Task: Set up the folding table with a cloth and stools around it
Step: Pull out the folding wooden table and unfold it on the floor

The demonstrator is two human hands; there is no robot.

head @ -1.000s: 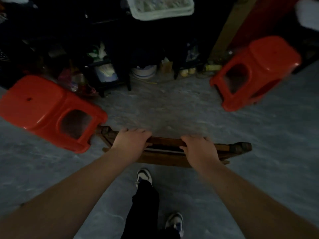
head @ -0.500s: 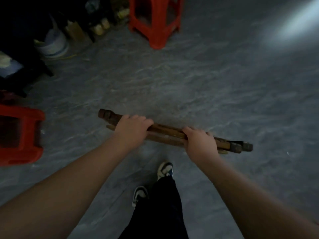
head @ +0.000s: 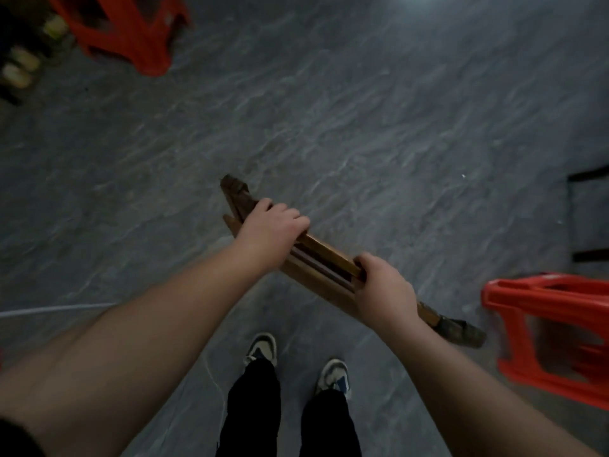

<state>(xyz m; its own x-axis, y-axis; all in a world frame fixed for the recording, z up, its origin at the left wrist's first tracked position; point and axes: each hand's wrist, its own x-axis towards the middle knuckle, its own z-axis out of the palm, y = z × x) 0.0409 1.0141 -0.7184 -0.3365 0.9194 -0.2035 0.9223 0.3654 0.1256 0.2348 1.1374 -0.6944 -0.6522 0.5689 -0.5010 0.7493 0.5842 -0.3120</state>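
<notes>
No readable text, no labels, no numbers — anywhere (dim, blurred view)

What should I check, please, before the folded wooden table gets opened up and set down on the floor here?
1. Both hands hold the table: ok. Left hand and right hand each grip the folded table.
2. Table still folded flat: ok.
3. Bare floor ahead to open it: ok.
4. Stools out of the way: not ok. One red stool stands near the table's right end; the other stool is farther off.
5. Feet behind the table: ok, shoes show below it.
6. Cloth at hand: cannot tell, none in view.
</notes>
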